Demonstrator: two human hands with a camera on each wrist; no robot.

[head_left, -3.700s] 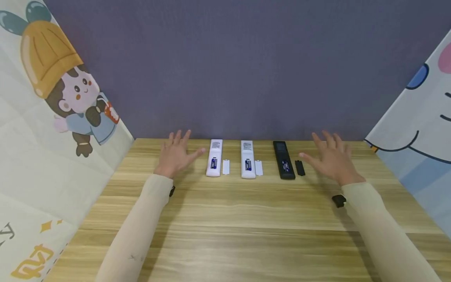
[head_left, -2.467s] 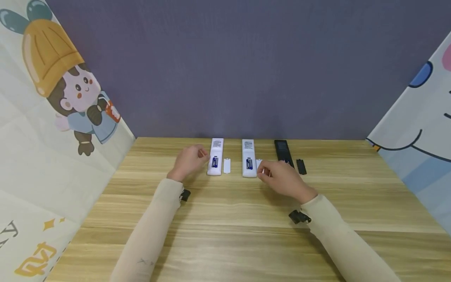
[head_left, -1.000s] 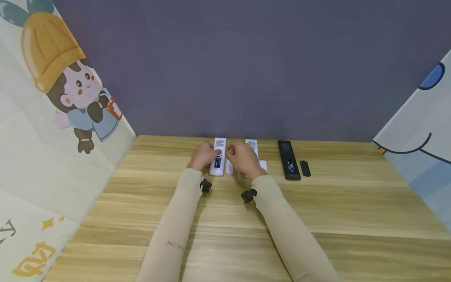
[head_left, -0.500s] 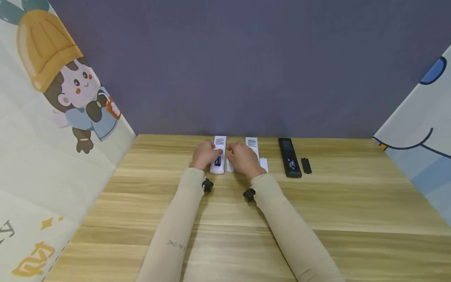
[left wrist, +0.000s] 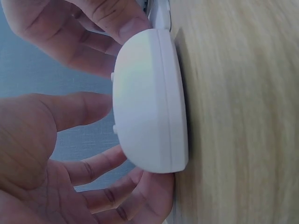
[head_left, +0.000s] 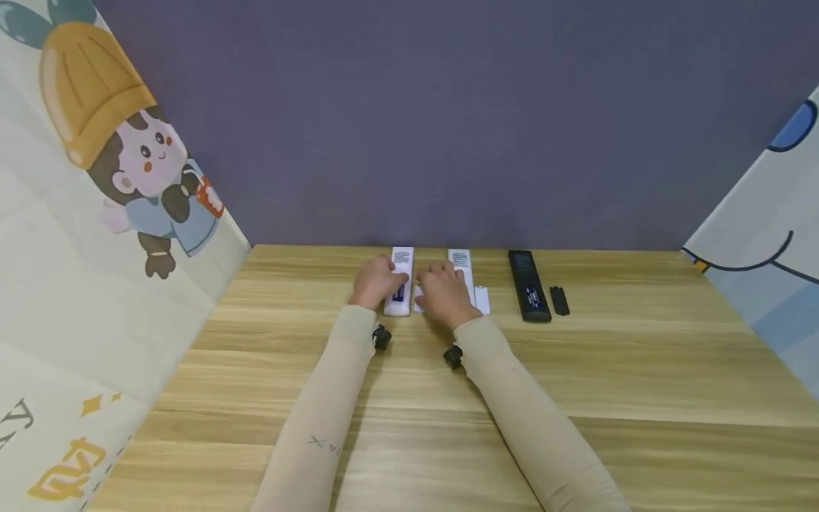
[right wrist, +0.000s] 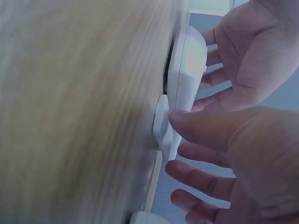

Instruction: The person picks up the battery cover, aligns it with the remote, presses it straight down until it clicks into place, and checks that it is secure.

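A white remote control (head_left: 399,259) lies back side up with batteries showing in its bay. My left hand (head_left: 376,282) holds it, fingers along its left side and thumb over its back, as the left wrist view shows. To its right sits a white battery cover (right wrist: 162,123) on the table. My right hand (head_left: 446,291) reaches over this cover. Its thumb touches the cover in the right wrist view, while the other fingers bend loosely apart from the thumb. In the head view my right hand hides part of the cover and of a second white remote (head_left: 462,264).
Right of the second remote lies another white battery cover (head_left: 483,300). Farther right are a black remote control (head_left: 530,284), batteries visible, and a black battery cover (head_left: 559,301). A dark wall (head_left: 409,128) stands behind the wooden table (head_left: 409,427).
Both hands came inward from spread positions to the left remote and its cover. Over the last half second my right fingers have spread a little; the left hand has stayed on the remote.
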